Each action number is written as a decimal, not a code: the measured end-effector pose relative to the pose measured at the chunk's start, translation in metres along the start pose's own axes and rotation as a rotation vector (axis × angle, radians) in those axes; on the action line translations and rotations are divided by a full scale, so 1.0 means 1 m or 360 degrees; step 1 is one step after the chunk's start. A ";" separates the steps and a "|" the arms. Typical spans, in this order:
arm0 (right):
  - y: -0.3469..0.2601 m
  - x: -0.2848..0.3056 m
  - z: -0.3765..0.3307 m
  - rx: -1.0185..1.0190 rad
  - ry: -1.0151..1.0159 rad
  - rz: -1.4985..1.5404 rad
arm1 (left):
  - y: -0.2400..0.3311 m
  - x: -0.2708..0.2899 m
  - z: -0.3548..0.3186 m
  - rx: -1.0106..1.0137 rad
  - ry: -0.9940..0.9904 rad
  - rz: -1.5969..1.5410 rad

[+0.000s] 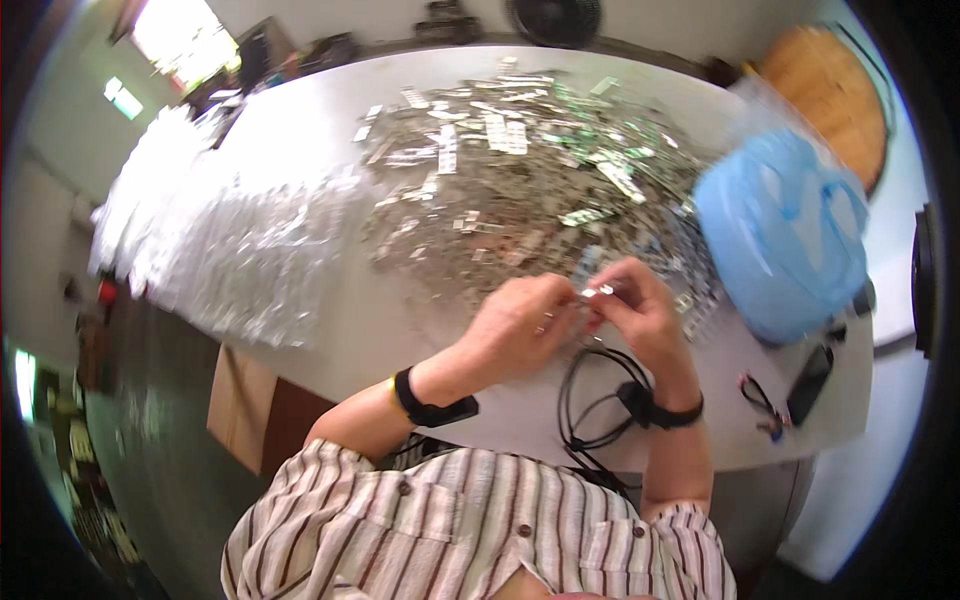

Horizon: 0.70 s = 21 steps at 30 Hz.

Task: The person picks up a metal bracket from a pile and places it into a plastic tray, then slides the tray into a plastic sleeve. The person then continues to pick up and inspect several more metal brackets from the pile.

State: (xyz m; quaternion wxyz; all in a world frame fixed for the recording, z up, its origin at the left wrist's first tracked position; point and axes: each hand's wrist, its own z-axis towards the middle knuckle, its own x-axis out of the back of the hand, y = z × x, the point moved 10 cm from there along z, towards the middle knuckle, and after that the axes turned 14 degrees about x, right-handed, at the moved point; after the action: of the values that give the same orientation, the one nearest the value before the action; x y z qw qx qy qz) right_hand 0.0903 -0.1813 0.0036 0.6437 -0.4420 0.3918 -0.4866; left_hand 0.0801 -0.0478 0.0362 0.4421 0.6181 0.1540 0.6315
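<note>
Over the near middle of the white table, my two hands meet at the fingertips. My right hand [643, 318] pinches a small shiny metal piece [600, 291]. My left hand [518, 318] is closed, its fingers curled against the same spot; a few glints show among them, too small and blurred to name. Just beyond both hands spreads a wide heap of small flat metal pieces [508, 135], silvery with some greenish glints. Below my right hand, a black cable [566, 408] lies in loops on the table.
Clear plastic bags [265, 250] pile up on the table's left. A full light-blue plastic bag [780, 240] stands at the right. Near it lie a black flat object [810, 385] and a small dark strap [757, 395]. A cardboard box [240, 410] sits below the left edge.
</note>
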 end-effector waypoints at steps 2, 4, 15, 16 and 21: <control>-0.005 -0.002 -0.007 0.0027 -0.0023 0.0021 | 0.004 -0.004 -0.008 -0.0063 -0.0025 0.0019; -0.008 -0.001 0.004 0.0079 -0.0019 0.0050 | 0.005 0.000 0.003 -0.0206 -0.0017 -0.0053; -0.010 -0.020 0.000 0.0008 0.0016 0.0119 | -0.015 0.026 -0.017 -0.0033 -0.0084 0.0048; -0.010 -0.021 0.001 0.0007 0.0004 0.0126 | -0.019 0.035 -0.016 0.0003 -0.0030 0.0055; -0.008 -0.008 0.004 -0.0012 0.0147 0.0147 | -0.038 0.120 -0.005 0.0209 0.0325 0.0023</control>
State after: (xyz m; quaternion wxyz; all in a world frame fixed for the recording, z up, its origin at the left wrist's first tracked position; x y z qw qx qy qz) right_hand 0.0901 -0.1742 0.0135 0.6451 -0.4028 0.4429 -0.4747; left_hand 0.1078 0.0650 0.0842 0.3780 0.5793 0.2348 0.6829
